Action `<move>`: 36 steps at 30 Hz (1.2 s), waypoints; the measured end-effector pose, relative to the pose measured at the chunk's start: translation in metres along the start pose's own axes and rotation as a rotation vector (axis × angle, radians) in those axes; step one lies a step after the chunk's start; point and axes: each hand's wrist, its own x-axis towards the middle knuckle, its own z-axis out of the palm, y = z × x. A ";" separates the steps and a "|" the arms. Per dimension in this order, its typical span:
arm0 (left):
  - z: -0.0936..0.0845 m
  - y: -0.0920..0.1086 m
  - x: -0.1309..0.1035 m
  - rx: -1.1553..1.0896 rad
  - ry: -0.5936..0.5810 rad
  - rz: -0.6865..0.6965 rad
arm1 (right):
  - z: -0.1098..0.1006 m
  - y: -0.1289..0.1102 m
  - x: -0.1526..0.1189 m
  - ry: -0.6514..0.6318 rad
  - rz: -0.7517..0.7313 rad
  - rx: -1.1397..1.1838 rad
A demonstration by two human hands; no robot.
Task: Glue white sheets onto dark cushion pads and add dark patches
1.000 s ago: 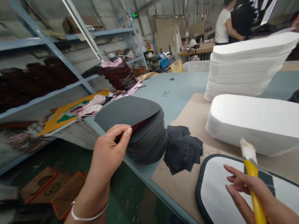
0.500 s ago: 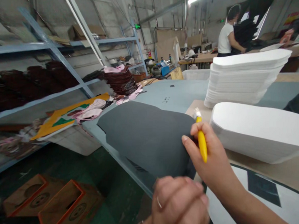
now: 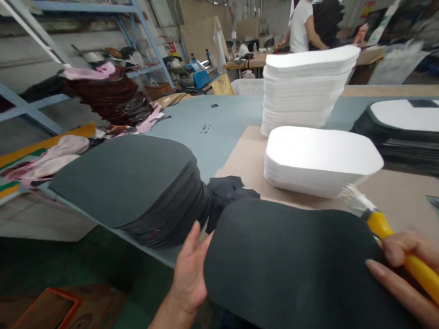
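A dark grey rounded sheet point(image 3: 295, 266) is held up between my two hands. My left hand point(image 3: 192, 271) is at its left edge, thumb raised, the other fingers partly hidden behind the sheet. My right hand point(image 3: 413, 263) pinches the sheet's right edge and also holds a yellow-handled brush point(image 3: 381, 224), its pale bristles pointing up and left. To the left lies a stack of similar dark grey sheets point(image 3: 130, 174), with crumpled dark cloth point(image 3: 229, 189) beside it. Beyond the held sheet is a low stack of white rounded pieces point(image 3: 319, 160).
Farther back stands a taller white stack point(image 3: 304, 90). A dark stack with a white top point(image 3: 416, 118) is at the right. Maroon pieces point(image 3: 108, 97) are piled at the left by blue shelving. Boxes point(image 3: 50, 312) sit on the floor. A person point(image 3: 302, 24) stands in the background.
The view has swung right. A dark sheet is now off the stack and between my hands. My left hand has opened out from a closed shape and moved left; the brush stays in my right hand.
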 end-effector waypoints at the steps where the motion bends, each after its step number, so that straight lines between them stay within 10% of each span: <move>1: 0.007 -0.008 0.000 -0.013 0.002 -0.071 | -0.006 0.009 -0.012 -0.065 0.001 -0.013; 6: 0.038 -0.034 0.000 0.109 -0.015 -0.197 | -0.031 0.048 -0.055 -0.140 0.020 -0.080; 16: 0.037 -0.049 0.039 1.060 0.103 0.122 | -0.021 0.099 -0.064 -0.087 0.187 -0.196; 36: 0.023 -0.050 0.049 1.201 0.110 0.143 | -0.034 0.120 -0.080 -0.120 0.338 -0.284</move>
